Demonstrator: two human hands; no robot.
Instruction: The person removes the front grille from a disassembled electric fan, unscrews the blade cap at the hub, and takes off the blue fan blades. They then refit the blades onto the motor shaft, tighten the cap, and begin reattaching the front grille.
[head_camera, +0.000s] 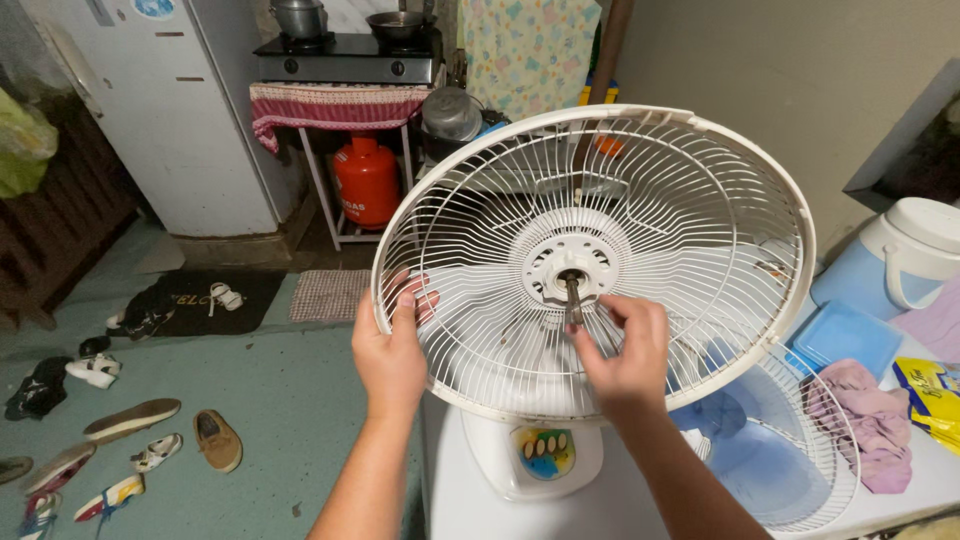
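Far to the left of the left hand (392, 352), about ten shoes and sandals (160, 416) lie scattered over the green floor, with one dark doormat (215, 297) and one checked mat (330, 294) beyond; that floor is the widest open room. The left hand is curled shut on the left rim of the one white rear fan guard (680, 215), fingers hooked through its wires. The guard stands tilted toward us on the fan's base (535, 455). Just right of that hand, at the guard's hub, the single motor shaft (573, 297) sticks out; the right hand (625, 350) pinches it between fingertips, the rest loosely bent. Below and right of the right hand one second guard (800, 470) lies flat on the white table (930, 470), beside one pink cloth (870, 420), near the edge.
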